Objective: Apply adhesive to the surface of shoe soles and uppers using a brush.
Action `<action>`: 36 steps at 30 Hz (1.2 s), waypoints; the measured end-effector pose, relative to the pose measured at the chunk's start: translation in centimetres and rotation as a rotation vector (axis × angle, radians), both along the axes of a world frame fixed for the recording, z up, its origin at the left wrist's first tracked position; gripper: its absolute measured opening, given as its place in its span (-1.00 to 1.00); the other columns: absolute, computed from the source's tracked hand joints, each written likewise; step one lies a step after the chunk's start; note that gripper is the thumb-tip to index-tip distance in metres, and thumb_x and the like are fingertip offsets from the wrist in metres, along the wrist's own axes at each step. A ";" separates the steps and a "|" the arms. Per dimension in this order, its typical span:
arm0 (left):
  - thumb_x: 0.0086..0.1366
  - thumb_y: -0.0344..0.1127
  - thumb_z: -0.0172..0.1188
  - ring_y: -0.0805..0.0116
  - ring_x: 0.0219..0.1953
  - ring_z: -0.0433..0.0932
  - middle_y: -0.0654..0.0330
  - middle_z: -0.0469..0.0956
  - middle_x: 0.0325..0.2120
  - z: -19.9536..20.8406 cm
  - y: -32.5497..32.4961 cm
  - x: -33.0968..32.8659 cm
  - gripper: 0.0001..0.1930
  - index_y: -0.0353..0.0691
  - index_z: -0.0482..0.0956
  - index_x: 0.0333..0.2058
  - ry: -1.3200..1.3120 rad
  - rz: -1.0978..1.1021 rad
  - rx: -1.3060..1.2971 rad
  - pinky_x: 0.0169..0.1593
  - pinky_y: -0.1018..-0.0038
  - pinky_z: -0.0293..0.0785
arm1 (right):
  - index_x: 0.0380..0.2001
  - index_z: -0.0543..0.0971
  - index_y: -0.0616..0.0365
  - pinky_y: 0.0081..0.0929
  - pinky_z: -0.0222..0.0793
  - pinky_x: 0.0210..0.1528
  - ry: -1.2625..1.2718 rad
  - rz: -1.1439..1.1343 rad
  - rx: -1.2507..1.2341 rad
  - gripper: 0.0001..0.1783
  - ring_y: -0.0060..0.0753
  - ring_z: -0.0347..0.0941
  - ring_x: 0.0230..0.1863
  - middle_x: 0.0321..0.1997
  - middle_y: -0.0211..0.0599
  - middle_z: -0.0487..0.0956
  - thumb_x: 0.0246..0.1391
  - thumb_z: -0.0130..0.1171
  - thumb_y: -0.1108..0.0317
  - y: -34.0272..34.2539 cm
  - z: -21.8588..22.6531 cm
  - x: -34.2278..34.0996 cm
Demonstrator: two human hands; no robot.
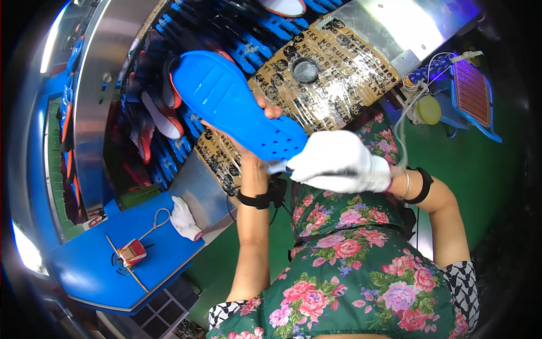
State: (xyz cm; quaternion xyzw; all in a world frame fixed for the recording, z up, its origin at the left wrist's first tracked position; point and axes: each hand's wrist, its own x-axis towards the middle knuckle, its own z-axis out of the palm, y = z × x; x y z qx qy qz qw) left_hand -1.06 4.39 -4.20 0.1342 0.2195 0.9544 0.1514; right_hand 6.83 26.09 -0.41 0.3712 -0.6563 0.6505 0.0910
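Note:
A blue sole-shaped piece (226, 96), with ridges at its broad end and several small holes at its narrow end, is tilted in front of me. My bare left hand (244, 149) is closed around its middle, fingertips curled over the far edge and the palm beneath. My right hand (333, 164), in a white knitted glove, is closed at the piece's narrow end. From the glove sticks a slim tool (278, 166) with a pale, blurred tip, close to that end's near edge. The glove hides the rest of the tool.
Shoes (161, 116) sit among blue racks to the left. Behind the piece lies a tape-covered cardboard sheet (361, 68) with a round dish (305, 70). A blue side table (84, 265) bears a loose glove (183, 217) and a red box (132, 252). A stool (473, 93) stands right.

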 end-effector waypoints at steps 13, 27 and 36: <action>0.05 0.78 -0.19 0.00 -0.35 0.58 -0.11 0.55 -0.22 0.4 -2.4 -1.0 0.20 -0.27 0.30 0.28 -0.243 -0.258 -0.231 -0.24 0.15 0.54 | -0.27 0.73 0.03 -0.32 0.54 -0.23 -0.015 0.132 0.022 -0.80 -0.26 0.64 -0.27 -0.23 -0.33 0.73 -0.03 0.41 0.47 -0.3 0.1 -0.8; 0.30 0.56 -0.22 -0.12 0.01 0.58 -0.16 0.51 0.10 -3.8 -4.2 -2.7 0.02 -0.32 0.28 0.33 -0.172 -0.214 -0.071 0.05 0.03 0.56 | -0.24 0.73 0.34 -0.43 0.60 -0.13 -0.944 0.191 -0.319 -0.76 -0.28 0.68 -0.17 -0.15 -0.02 0.73 -0.05 0.40 0.61 0.6 -1.2 -2.2; 0.48 0.18 -0.19 -0.02 0.49 0.06 0.06 0.16 0.45 -1.1 -6.8 5.6 -0.31 -0.14 0.20 0.41 -0.615 0.431 0.335 0.51 -0.17 -0.22 | -0.14 0.70 0.29 -0.63 0.41 -0.33 -1.129 -0.010 -0.597 -0.78 -0.58 0.55 -0.36 -0.27 -0.30 0.72 0.11 0.31 0.50 -1.3 -2.5 -1.8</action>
